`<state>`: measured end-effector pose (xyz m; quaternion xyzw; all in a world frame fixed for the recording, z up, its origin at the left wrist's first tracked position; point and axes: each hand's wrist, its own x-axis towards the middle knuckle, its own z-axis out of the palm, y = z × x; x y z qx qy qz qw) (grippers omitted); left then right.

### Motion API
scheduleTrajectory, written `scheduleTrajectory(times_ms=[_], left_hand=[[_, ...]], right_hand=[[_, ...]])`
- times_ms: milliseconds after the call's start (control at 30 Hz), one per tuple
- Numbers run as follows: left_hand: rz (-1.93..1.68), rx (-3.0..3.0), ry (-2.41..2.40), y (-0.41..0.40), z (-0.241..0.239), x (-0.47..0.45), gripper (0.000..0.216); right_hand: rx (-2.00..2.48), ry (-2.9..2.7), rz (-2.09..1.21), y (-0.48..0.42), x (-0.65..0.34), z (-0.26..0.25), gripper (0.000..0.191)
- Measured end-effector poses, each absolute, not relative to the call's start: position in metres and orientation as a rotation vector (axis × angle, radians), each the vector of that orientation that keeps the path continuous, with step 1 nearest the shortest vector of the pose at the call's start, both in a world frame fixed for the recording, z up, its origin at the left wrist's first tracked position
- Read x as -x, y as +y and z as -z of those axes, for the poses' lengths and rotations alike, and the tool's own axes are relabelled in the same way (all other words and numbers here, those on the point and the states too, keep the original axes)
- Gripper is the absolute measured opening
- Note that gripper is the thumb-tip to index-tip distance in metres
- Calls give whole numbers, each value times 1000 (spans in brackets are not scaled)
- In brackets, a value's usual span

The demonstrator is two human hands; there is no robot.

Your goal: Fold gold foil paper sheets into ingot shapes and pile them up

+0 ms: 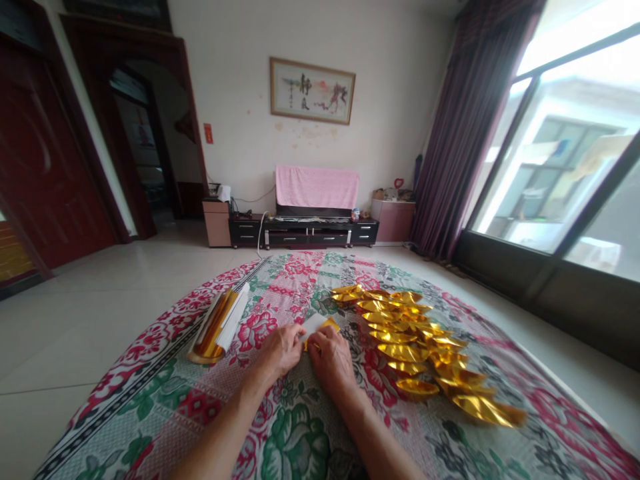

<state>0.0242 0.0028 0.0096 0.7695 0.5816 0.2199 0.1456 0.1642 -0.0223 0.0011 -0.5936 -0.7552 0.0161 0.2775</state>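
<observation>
One gold-white paper (315, 323), pinched inside bench (295, 277) edges by fingers (296, 331) of left hand (283, 351) and right hand (331, 353), seemed light, creasable, best edge-held

Tablecloth (295, 443) was floral, red and green on a pale ground. Around a white-and-gold sheet (315, 324), folded pieces (403, 352) at three o'clock were gold; curled sheets (235, 321) at nine, gold and white.

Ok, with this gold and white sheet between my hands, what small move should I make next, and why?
Probably fold the sheet a little further: the left hand and right hand are both on it, and its white and gold faces both show, while the gold pieces to the right are boat-shaped.
</observation>
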Motion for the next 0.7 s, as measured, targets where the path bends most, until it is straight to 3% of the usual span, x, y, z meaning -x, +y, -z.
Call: scheduleTrajectory(times_ms=[433, 700], left_hand=[[-700, -2192, 1591, 11, -5, -11, 35], [-774, -2091, 1481, 15, -2, -3, 30]], right_hand=[[1592, -2037, -19, -23, -165, -1, 23], [1581, -2024, -38, -23, -165, -2, 23]])
